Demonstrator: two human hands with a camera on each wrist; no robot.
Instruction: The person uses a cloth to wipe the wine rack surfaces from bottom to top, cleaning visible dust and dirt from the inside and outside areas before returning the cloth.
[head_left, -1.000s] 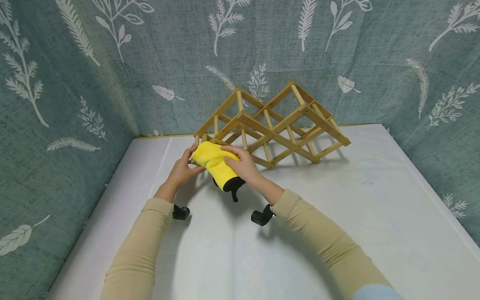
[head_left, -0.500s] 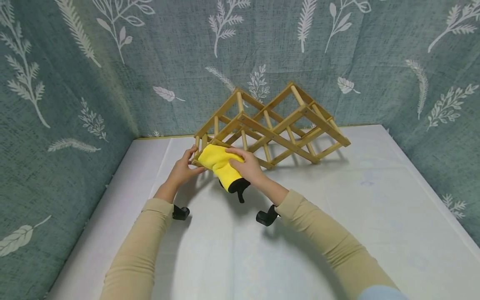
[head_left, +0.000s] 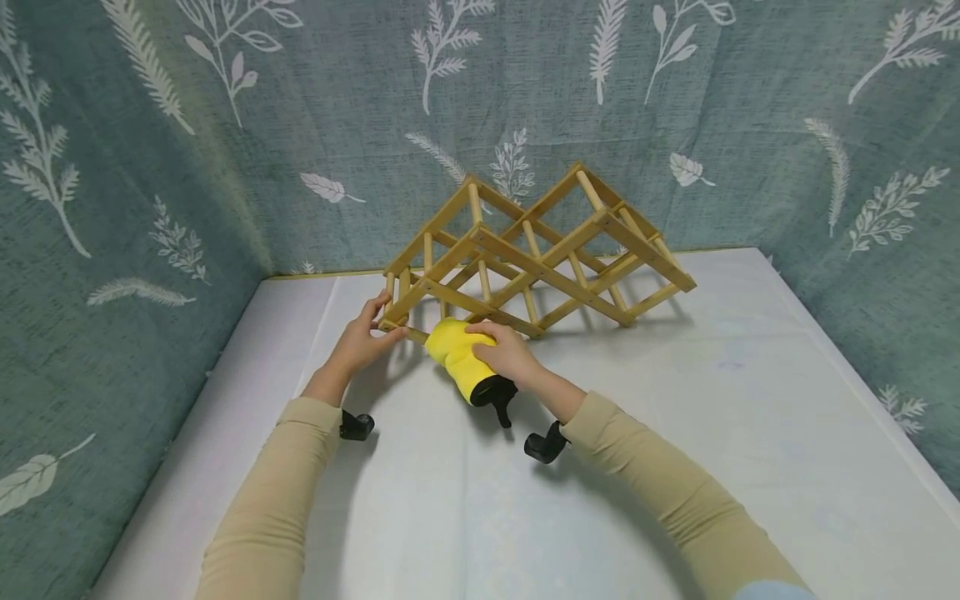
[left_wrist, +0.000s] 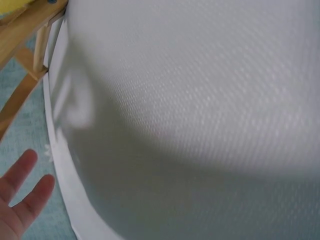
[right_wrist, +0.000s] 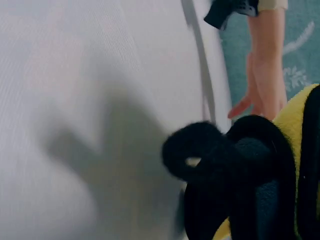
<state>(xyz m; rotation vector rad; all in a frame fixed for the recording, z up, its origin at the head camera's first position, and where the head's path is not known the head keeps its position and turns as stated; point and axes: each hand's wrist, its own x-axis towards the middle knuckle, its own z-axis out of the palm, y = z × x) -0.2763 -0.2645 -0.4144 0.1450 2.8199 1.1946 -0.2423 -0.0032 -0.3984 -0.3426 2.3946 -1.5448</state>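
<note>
A folding wooden wine rack (head_left: 540, 271) made of crossed slats and round dowels stands at the back of the table. My left hand (head_left: 358, 343) grips its lower left end, thumb in front and fingers at the outer side; in the left wrist view, two fingers (left_wrist: 32, 202) of it show spread below the slats. My right hand (head_left: 512, 357) holds a bunched yellow cleaning cloth (head_left: 459, 354) just in front of the rack's lower left part. Black edging and a black hanging loop (right_wrist: 192, 150) show on the cloth in the right wrist view.
A white-covered table (head_left: 420, 517) lies beneath both arms. Teal leaf-patterned fabric (head_left: 360, 100) hangs behind it and along both sides. Black wrist-worn devices (head_left: 545, 443) stick out below the sleeves.
My right hand has drawn the yellow cloth down and to the right, away from the left hand, uncovering the rack's lower left corner. My left hand stays at the rack's end.
</note>
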